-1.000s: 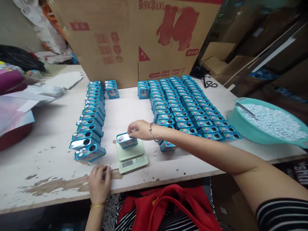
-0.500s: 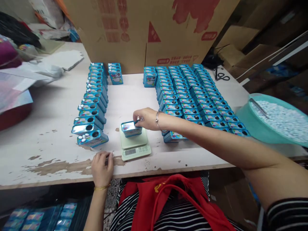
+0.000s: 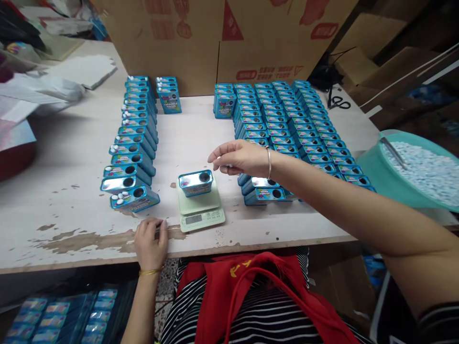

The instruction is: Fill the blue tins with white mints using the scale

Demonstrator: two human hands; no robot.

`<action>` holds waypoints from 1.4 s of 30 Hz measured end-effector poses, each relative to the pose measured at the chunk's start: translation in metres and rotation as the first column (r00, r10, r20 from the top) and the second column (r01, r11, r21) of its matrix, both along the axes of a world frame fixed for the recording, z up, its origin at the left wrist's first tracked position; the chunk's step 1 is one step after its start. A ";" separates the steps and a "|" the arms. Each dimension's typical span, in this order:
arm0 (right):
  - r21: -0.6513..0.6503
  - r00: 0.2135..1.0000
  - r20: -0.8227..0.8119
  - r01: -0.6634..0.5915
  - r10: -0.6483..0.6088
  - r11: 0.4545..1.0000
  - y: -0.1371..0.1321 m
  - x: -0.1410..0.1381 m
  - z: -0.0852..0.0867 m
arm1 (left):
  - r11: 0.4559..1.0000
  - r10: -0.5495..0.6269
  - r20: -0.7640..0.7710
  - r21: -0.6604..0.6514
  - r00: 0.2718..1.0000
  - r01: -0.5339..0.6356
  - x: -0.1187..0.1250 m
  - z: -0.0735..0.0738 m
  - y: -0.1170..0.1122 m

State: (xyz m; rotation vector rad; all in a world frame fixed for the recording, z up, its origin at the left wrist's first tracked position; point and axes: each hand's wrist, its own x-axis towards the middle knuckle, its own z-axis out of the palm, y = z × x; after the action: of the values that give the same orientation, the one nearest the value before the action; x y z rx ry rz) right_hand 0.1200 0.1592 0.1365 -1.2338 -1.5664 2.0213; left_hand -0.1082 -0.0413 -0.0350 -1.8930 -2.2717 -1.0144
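On the pale green kitchen scale (image 3: 199, 204) stands a blue candy tin (image 3: 195, 183), upright, with a dark round hole at the right of its top. My right hand (image 3: 239, 157) is in the air just right of and above this tin, apart from it. Its fingers are curled together, with small white candies partly showing between them. My left hand (image 3: 152, 242) rests at the table's front edge, left of the scale, fingers loosely bent and thumb apart, with nothing seen in it. Left of the scale, a tilted tin (image 3: 134, 199) has several white candies on its top.
A row of tins (image 3: 138, 128) with candies on top runs back on the left; several packed rows (image 3: 278, 119) stand on the right. A turquoise basin (image 3: 373, 165) holds white candies and a metal scoop (image 3: 393, 153). A large carton (image 3: 201, 57) and scissors (image 3: 339, 102) are behind.
My right hand has lifted off the tin on the scale and moved right and up, uncovering its hole. My left hand stays put. The view has shifted slightly.
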 end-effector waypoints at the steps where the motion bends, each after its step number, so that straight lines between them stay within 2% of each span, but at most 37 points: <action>1: 0.052 1.000 0.016 -0.010 0.009 0.999 -0.002 -0.002 0.000 | 1.000 -0.002 -0.002 0.003 1.000 0.002 0.000 0.000 0.000; 4: 0.277 0.985 0.162 -0.109 0.066 0.955 -0.009 -0.011 0.002 | 1.000 -0.013 -0.004 0.009 1.000 0.013 -0.001 0.001 0.000; 6: 0.435 0.945 0.306 -0.243 0.111 0.867 -0.013 -0.017 0.002 | 1.000 -0.019 -0.011 0.017 1.000 0.020 -0.001 0.002 0.001; 8: 0.547 0.896 0.423 -0.368 0.131 0.752 -0.015 -0.021 0.002 | 0.999 -0.028 -0.025 0.030 0.999 0.029 -0.002 0.001 0.001; 10: 0.609 0.856 0.501 -0.451 0.125 0.652 -0.016 -0.023 0.000 | 0.998 -0.035 -0.039 0.043 0.999 0.037 -0.002 0.001 0.001; 12: 0.627 0.823 0.556 -0.506 0.115 0.592 -0.016 -0.024 -0.001 | 0.998 -0.039 -0.046 0.049 0.998 0.041 -0.003 0.001 0.001; 15: 0.618 0.791 0.601 -0.553 0.118 0.558 -0.018 -0.025 0.000 | 0.998 -0.043 -0.055 0.053 0.998 0.046 -0.002 0.002 0.002; 22: 0.626 0.793 0.593 -0.563 0.139 0.539 -0.019 -0.026 0.000 | 0.997 -0.042 -0.064 0.062 0.997 0.046 -0.002 0.002 0.002; 26: 0.627 0.790 0.597 -0.566 0.138 0.535 -0.018 -0.028 -0.004 | 0.996 -0.047 -0.062 0.070 0.997 0.051 -0.002 0.001 0.002; 29: 0.662 0.840 0.531 -0.493 0.111 0.565 -0.017 -0.028 -0.005 | 0.996 -0.044 -0.063 0.071 0.997 0.048 -0.001 0.000 0.001; 30: 0.664 0.874 0.473 -0.436 0.111 0.608 -0.017 -0.027 -0.004 | 0.996 -0.043 -0.061 0.071 0.997 0.048 -0.001 0.000 0.001; 32: 0.572 0.947 0.298 -0.279 0.121 0.772 -0.017 -0.023 -0.001 | 0.996 -0.043 -0.051 0.069 0.998 0.047 -0.001 0.000 0.001; 34: 0.323 0.995 0.076 -0.088 0.067 0.942 -0.018 -0.016 0.001 | 0.997 -0.041 -0.043 0.065 0.998 0.043 -0.001 -0.001 0.000; 35: 0.173 1.000 -0.023 0.001 0.003 0.985 -0.019 -0.011 0.001 | 0.997 -0.037 -0.039 0.062 0.999 0.039 -0.001 -0.001 0.000; 36: 0.037 0.992 -0.100 0.080 -0.076 0.996 -0.021 -0.006 0.001 | 0.998 -0.034 -0.037 0.058 0.999 0.036 -0.001 -0.001 -0.001; 38: -0.156 0.959 -0.182 0.188 -0.216 0.970 -0.027 0.007 -0.003 | 0.998 -0.029 -0.034 0.049 0.999 0.031 0.000 -0.001 -0.001; 42: -0.340 0.944 -0.138 0.239 -0.299 0.910 -0.042 0.031 -0.018 | 0.999 -0.026 -0.030 0.036 0.999 0.027 0.000 -0.001 0.000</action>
State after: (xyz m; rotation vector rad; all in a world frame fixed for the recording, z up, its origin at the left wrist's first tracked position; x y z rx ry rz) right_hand 0.1509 0.1170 0.1181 -1.2451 -0.9465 2.1842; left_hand -0.1082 -0.0417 -0.0359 -1.9153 -2.2028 -1.0164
